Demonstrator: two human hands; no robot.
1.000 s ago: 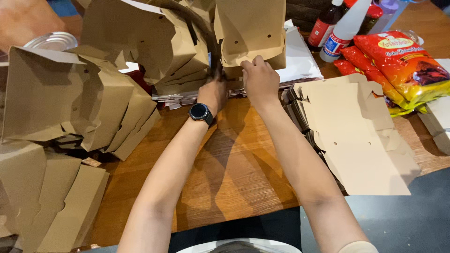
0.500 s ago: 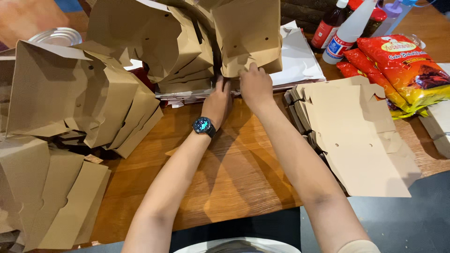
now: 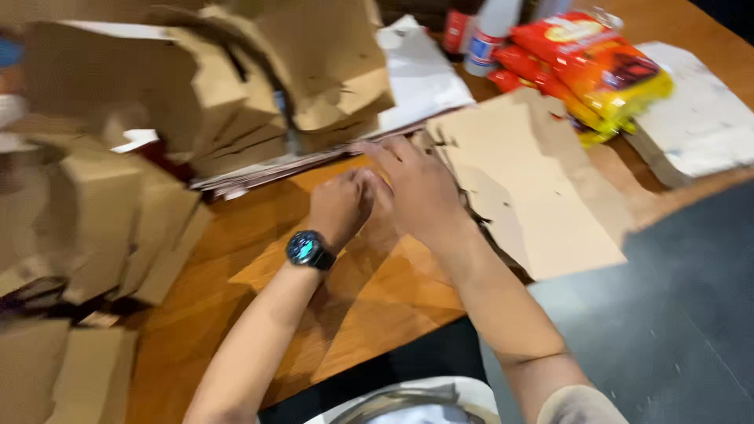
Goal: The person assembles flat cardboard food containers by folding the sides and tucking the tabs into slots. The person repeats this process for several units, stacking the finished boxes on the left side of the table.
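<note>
My left hand (image 3: pixel 342 206), with a dark watch (image 3: pixel 308 249) on its wrist, is curled into a loose fist above the wooden table (image 3: pixel 228 235), and nothing shows in it. My right hand (image 3: pixel 416 187) lies just beside it, fingers apart, at the left edge of a stack of flat brown cardboard blanks (image 3: pixel 526 180). A folded brown cardboard box (image 3: pixel 338 71) stands apart behind both hands, on a layer of flat sheets. The view is motion-blurred.
Folded brown boxes (image 3: pixel 110 204) are heaped along the left. At the back lie a white sheet (image 3: pixel 420 74), bottles (image 3: pixel 487 31), red and yellow snack packets (image 3: pixel 593 67) and a white block (image 3: pixel 699 118). A dark grey surface (image 3: pixel 667 314) lies to the right.
Both hands have let go of the folded box at the back and drawn toward me. The view has swung left, so the flat stack now sits nearer the middle.
</note>
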